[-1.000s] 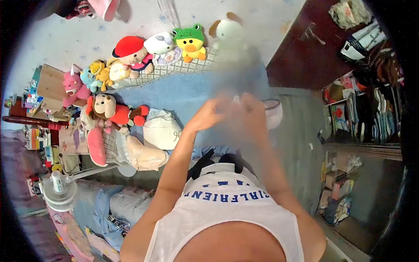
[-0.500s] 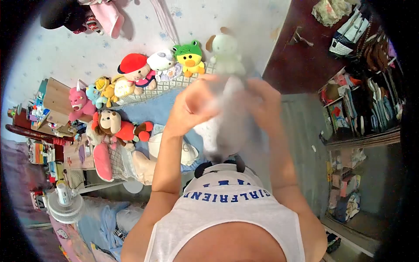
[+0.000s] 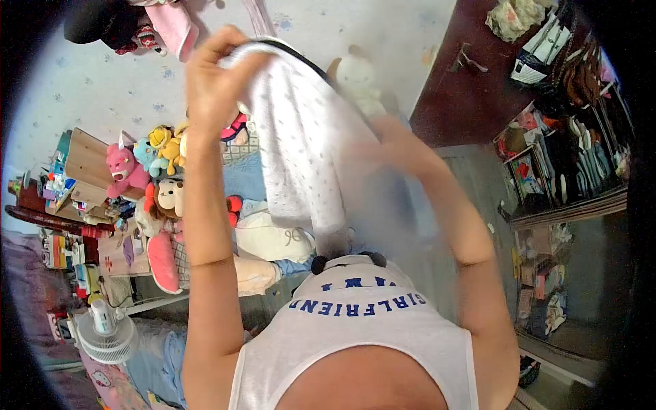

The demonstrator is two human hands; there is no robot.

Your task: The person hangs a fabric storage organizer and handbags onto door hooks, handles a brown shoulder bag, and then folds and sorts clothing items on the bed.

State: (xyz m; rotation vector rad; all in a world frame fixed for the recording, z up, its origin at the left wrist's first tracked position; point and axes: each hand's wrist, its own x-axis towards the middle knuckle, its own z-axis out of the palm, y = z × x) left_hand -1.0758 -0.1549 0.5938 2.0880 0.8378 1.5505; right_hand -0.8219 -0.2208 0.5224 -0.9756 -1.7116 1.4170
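A white cloth (image 3: 301, 137) with small grey spots and a black band along its top edge hangs in front of me. It looks like a garment, but its kind does not show. My left hand (image 3: 219, 82) is raised at the upper left, thumb and fingers closed on one end of the banded edge. Lower down, my right hand (image 3: 396, 147) is at the cloth's right side, where the edge stretches towards it. Motion blurs its fingers, though they seem closed on the fabric. The cloth's lower end hangs near my white tank top (image 3: 355, 335).
Plush toys, including a pink one (image 3: 126, 167) and a monkey (image 3: 171, 195), sit on the left. A white fan (image 3: 106, 335) stands at lower left. Clothes hang on a rack (image 3: 588, 157) at right, beside a dark red door (image 3: 471, 75). A pale plush toy (image 3: 357, 75) is behind the cloth.
My left hand has moved up and to the left, drawing the cloth's edge out wide. The hands are farther apart, and the blurred bundle now hangs spread open.
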